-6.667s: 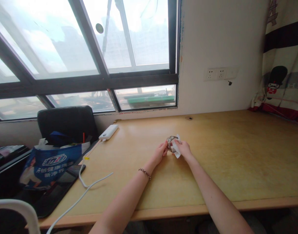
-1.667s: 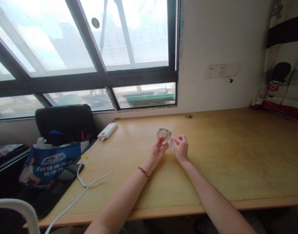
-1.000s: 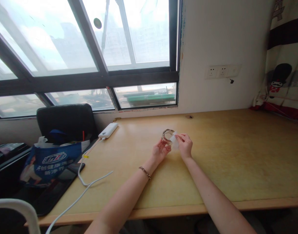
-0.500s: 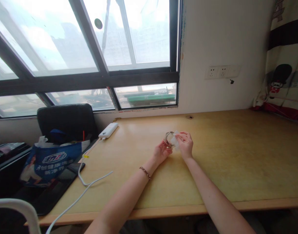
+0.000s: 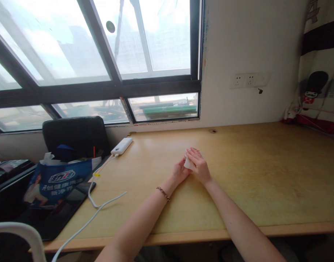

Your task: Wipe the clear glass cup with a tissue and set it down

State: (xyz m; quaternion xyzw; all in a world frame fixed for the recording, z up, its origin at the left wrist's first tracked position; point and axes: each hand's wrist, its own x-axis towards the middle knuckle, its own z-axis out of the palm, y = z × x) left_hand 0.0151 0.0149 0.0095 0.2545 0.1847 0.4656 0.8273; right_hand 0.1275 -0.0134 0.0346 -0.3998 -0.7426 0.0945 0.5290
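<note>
Above the middle of the table, my left hand (image 5: 180, 172) is closed around a ring-shaped metal band that looks like a watch strap. Most of the band is covered now. A white tissue (image 5: 188, 163) lies over it, under the fingers of my right hand (image 5: 199, 164). Those fingers stretch across the tissue and press it against the band from above. The two hands are close together, the right one over the left. A beaded bracelet (image 5: 163, 194) circles my left wrist.
The wooden table (image 5: 259, 174) reaches back to the wall and window. On its left are a white power bank (image 5: 122, 146) and a white cable (image 5: 97, 207). A blue bag (image 5: 59, 182) and a black chair (image 5: 74, 134) stand left. Wall sockets (image 5: 245, 80) sit above the table.
My right hand has moved left and laid the tissue over the metal band, which showed openly before. My left hand has hardly moved.
</note>
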